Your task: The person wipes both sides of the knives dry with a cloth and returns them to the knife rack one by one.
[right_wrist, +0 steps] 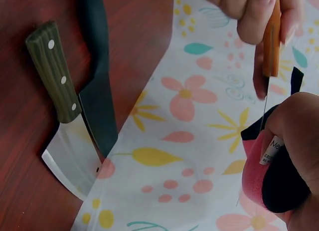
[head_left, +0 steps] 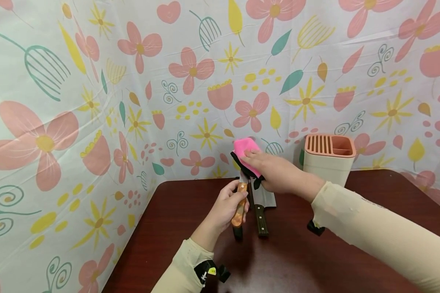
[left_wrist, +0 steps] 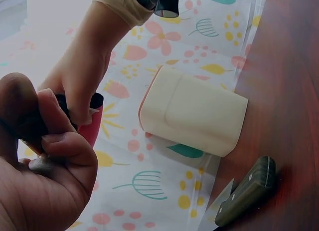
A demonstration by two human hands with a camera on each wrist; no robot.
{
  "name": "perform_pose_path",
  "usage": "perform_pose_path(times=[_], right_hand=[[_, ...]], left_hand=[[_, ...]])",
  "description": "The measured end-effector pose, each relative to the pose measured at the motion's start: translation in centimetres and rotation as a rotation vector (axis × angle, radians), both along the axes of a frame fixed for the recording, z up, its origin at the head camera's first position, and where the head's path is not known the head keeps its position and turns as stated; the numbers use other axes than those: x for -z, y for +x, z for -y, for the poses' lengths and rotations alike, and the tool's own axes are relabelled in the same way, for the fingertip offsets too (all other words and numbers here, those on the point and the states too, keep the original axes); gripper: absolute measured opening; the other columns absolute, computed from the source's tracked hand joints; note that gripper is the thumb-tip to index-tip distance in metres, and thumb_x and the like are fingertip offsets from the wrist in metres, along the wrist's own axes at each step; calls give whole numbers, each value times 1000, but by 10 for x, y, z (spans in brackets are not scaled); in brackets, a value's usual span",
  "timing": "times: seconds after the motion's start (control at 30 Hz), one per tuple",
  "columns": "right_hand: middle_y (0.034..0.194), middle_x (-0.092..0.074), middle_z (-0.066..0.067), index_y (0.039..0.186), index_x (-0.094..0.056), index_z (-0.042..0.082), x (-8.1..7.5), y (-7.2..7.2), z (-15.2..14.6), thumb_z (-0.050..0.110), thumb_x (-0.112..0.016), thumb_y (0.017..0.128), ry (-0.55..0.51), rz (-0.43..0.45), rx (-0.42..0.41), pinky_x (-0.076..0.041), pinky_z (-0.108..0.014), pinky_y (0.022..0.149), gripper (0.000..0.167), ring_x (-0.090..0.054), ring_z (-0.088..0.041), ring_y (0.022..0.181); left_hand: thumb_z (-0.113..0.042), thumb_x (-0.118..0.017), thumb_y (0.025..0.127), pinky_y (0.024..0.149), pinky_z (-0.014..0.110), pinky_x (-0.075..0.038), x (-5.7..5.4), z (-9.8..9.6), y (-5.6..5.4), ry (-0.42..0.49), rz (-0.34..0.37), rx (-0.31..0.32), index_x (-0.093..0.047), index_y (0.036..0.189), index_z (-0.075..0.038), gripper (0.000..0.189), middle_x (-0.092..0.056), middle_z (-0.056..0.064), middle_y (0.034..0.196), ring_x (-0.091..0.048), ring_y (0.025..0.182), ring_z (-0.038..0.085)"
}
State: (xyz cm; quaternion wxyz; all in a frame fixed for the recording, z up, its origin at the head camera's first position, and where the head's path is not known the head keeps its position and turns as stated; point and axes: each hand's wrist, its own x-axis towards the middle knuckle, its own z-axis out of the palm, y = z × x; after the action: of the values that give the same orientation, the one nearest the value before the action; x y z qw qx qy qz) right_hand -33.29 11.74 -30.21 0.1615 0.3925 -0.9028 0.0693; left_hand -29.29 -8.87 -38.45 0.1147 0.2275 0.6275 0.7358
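Note:
My left hand (head_left: 225, 205) grips a knife by its orange-brown handle (head_left: 240, 199), blade pointing away from me. My right hand (head_left: 278, 169) holds a pink and black cloth (head_left: 247, 148) around the blade, most of which is hidden by it. A white label shows on the cloth in the right wrist view, where the right hand (right_wrist: 294, 141) curls round it. Below the hands lie a cleaver (right_wrist: 75, 146) with a dark green riveted handle (head_left: 261, 219) and, beside it, a black knife (right_wrist: 99, 106).
Behind my right forearm stands a cream knife holder (head_left: 328, 165) with a slotted orange top, near the back of the dark red-brown table (head_left: 297, 252). A flower-printed sheet (head_left: 190, 101) hangs behind and to the left of the table.

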Motion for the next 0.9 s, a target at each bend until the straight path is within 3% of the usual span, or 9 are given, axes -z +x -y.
perform_pose_path(times=[0.23,0.43,0.6,0.9], right_hand=[[159,-47,-17,152,-49,4,2,12,2,-6,-67,78,3,-4,-23,-44,-53,115,76,-44,-34,149],[158,-48,-16,152,-49,6,4,21,3,-8,-64,77,-5,-3,-39,-49,-52,109,77,-45,-33,149],[155,-52,-15,151,-51,6,7,27,5,-6,-66,78,-17,-23,-63,-48,-52,112,76,-48,-31,146],[154,-53,-13,150,-52,8,9,37,6,4,-73,82,-30,-26,-74,-50,-50,109,71,-50,-29,145]], left_hand=[[-12,-47,106,43,26,-50,0,-1,1,9,13,-10,-47,128,-6,22,-56,0,66,-54,48,12],[-11,-45,107,43,26,-51,0,-1,0,6,16,-11,-45,133,-3,27,-56,1,66,-54,47,12],[-9,-42,107,42,26,-50,1,0,0,18,3,-1,-43,134,3,29,-55,0,66,-54,47,11],[-12,-45,106,42,25,-49,2,0,0,42,-6,-1,-50,120,-6,16,-55,-2,65,-53,46,10]])
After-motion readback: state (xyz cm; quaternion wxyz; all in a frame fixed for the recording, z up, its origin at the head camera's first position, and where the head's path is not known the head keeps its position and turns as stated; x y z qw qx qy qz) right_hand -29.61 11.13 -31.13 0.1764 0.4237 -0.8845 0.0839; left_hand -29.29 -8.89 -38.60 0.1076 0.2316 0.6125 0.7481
